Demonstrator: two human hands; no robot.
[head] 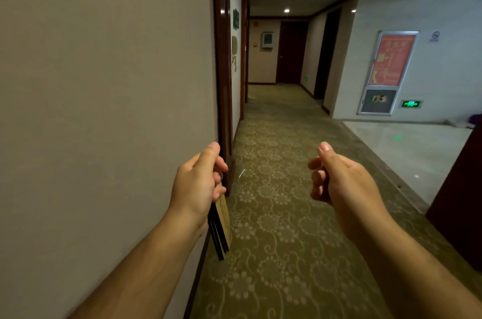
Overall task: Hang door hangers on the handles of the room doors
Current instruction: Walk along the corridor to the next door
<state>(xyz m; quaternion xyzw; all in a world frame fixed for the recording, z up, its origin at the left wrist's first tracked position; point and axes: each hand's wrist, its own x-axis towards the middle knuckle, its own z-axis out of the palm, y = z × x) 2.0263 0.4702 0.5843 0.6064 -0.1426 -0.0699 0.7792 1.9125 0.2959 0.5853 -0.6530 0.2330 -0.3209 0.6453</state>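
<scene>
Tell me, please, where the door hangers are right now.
In the head view, the left hand grips the door hangers low and left of centre, beside the beige wall, near the dark door frame.

The carpeted floor (pixel 281 188) is lying open ahead; the wall (pixel 104 84) is closing off the left, its door frame (pixel 223 84) jutting out.

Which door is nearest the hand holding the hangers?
The first dark door frame on the left wall, just beyond the left hand gripping the door hangers; the others sit farther off.
</scene>
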